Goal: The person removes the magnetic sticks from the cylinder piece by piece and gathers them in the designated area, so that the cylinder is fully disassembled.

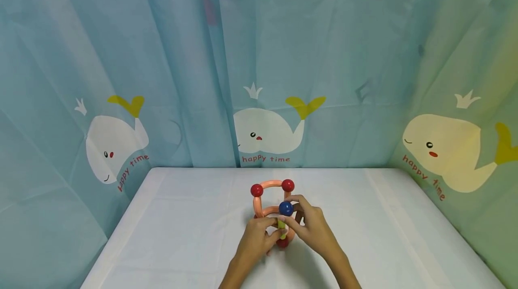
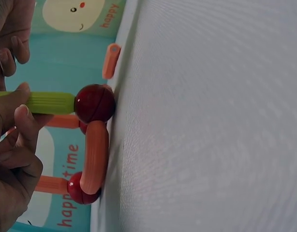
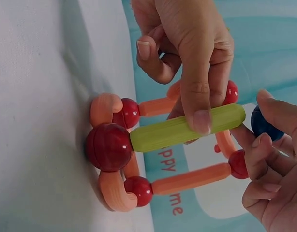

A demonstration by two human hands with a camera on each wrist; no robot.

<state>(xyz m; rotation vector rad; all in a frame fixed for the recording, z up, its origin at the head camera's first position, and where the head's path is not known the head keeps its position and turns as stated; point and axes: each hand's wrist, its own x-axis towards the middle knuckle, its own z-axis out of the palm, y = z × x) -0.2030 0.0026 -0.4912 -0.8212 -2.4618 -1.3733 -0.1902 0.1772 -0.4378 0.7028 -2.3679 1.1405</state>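
Observation:
A frame of orange curved and straight rods joined by red balls (image 1: 256,190) stands on the white table. My left hand (image 1: 256,238) pinches an upright green rod (image 3: 182,128) between thumb and fingers. The rod's lower end meets a red ball (image 3: 109,146) at the frame's near bottom. With thumb and fingertips my right hand (image 1: 314,230) holds a blue ball (image 1: 285,208) close to the rod's upper end. A narrow gap shows between ball and rod in the right wrist view. Both hands hide parts of the frame in the head view.
The white table (image 1: 178,226) spreads around the frame. Behind and beside it hang blue-green curtains (image 1: 279,55) printed with whales. An orange rod piece (image 2: 111,61) shows past the near red ball in the left wrist view; whether it is joined I cannot tell.

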